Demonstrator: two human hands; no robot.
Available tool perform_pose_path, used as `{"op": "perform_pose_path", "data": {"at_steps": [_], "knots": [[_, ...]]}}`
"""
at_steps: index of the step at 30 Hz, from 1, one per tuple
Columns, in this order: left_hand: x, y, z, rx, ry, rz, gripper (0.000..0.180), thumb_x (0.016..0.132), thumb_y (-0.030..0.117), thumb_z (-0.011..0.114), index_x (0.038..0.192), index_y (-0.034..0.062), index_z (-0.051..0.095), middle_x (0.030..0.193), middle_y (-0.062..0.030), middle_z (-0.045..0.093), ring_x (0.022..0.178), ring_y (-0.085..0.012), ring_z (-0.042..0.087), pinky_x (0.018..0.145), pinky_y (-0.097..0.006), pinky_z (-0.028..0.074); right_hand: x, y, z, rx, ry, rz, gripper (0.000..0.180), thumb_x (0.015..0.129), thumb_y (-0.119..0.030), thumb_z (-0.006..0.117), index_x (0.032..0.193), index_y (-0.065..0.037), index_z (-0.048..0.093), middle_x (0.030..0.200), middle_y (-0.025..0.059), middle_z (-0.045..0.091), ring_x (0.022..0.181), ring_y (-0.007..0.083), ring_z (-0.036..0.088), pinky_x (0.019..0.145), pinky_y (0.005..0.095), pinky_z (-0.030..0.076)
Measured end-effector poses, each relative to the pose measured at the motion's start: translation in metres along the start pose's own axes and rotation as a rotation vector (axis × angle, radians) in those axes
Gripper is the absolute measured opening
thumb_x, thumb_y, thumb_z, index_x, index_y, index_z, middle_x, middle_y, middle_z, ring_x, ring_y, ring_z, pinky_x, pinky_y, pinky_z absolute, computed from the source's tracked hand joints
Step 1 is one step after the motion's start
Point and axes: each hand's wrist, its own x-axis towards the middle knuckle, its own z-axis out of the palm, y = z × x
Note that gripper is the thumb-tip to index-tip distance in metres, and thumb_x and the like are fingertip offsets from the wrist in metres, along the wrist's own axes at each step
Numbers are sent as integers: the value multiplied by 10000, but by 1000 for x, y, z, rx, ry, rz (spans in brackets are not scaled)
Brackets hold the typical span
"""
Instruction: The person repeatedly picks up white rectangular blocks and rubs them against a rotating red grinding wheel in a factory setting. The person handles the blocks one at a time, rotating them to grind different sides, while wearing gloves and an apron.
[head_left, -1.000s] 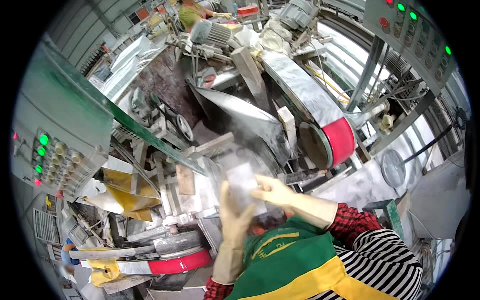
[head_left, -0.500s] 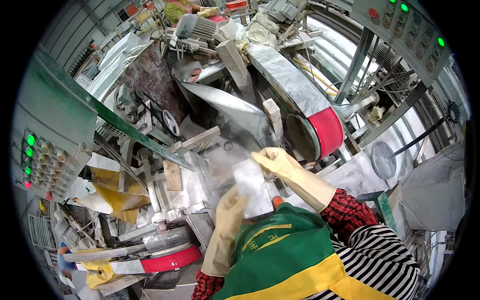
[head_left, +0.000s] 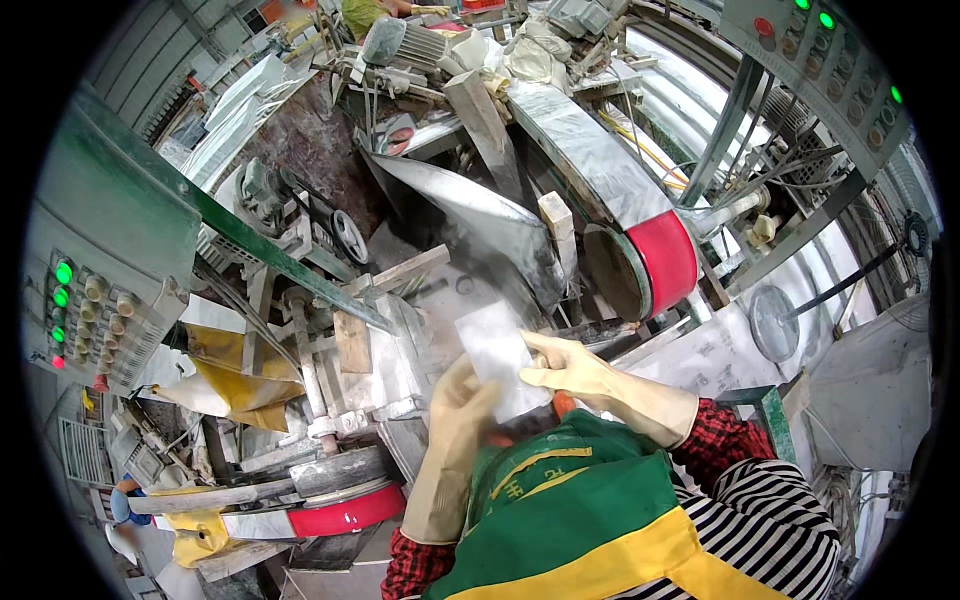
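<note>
A white, flat rectangular slab (head_left: 497,350) tilts between the hands, long axis eleven-to-five o'clock. The cream-gloved right hand (head_left: 575,372) pinches its three-o'clock edge; the cream-gloved left hand (head_left: 456,402), blurred, is at eight o'clock, grip unclear.

We list: gloved hands, two, namely one left hand (head_left: 458,408) and one right hand (head_left: 568,366); white slab (head_left: 490,350), one; control panels (head_left: 110,230), two; large red bands (head_left: 662,262), two; green apron (head_left: 570,510), one; co-workers (head_left: 361,16), partly visible, two.
</note>
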Motion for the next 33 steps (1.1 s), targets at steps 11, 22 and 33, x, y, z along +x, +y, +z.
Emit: {"op": "perform_pose_path", "data": {"at_steps": [11,22,33], "knots": [[62,-29,-44,128,89,216,601,977,110,638,1512,23,378,1131,-70,679,951,-102,607,806,-257,498,-20,-21,20,424,-57,74,672,902,-176,747,1500,-64,462,918,-84,600,675,-4,419,587,175,325],[-6,-74,-38,165,-103,-133,772,929,117,694,1565,52,261,1441,-253,482,1169,-268,604,982,-397,533,37,45,-116,175,1084,-235,527,910,-109,651,1414,-56,505,703,-55,519,535,43,396,501,214,303],[-55,-77,-130,-7,500,-165,554,984,182,663,1466,104,402,1181,-31,662,942,-101,632,877,-333,539,63,92,-271,-174,1478,-12,835,740,-151,714,1506,-72,392,764,74,610,693,206,599,679,363,509]]}}
